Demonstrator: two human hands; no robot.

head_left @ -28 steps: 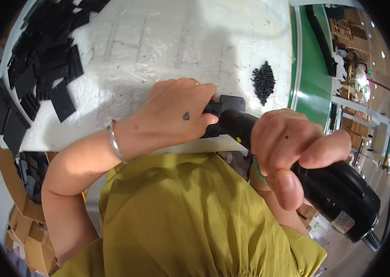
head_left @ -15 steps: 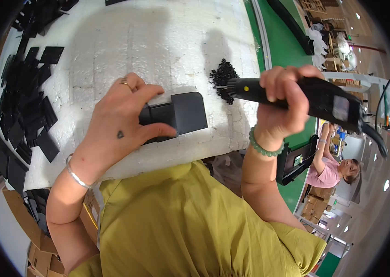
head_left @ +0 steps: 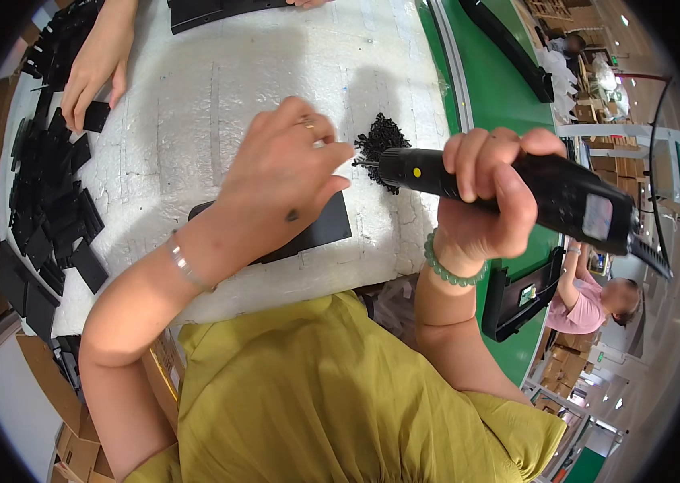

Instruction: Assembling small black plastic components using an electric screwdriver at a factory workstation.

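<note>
head view: the right hand [head_left: 485, 193] holds a black handheld electric screwdriver [head_left: 561, 189], its fingers wrapped fully round the body. the tool lies near level across the view, its thin metal bit [head_left: 366, 163] pointing left over the heap of small black screws [head_left: 384, 133]. contact between bit and screws cannot be confirmed.

the left hand [head_left: 276, 173] is raised beside the bit, palm down, fingers curled. its grip is narrow, thumb and forefinger set slightly apart near the bit's tip; whether a screw sits between them cannot be told.

the flat black plastic part [head_left: 324, 229] lies on the white-covered desk [head_left: 396, 233], below and partly hidden by the left hand and forearm, left of the screwdriver.

at the left edge, a pile of flat black plastic pieces [head_left: 38, 209] is noted. a co-worker's hand [head_left: 103, 64] reaches in from the top and touches one dark piece [head_left: 96, 117] there. on the green surface [head_left: 501, 97] at right rests an open black housing [head_left: 509, 310] containing a small circuit board [head_left: 527, 295].
</note>
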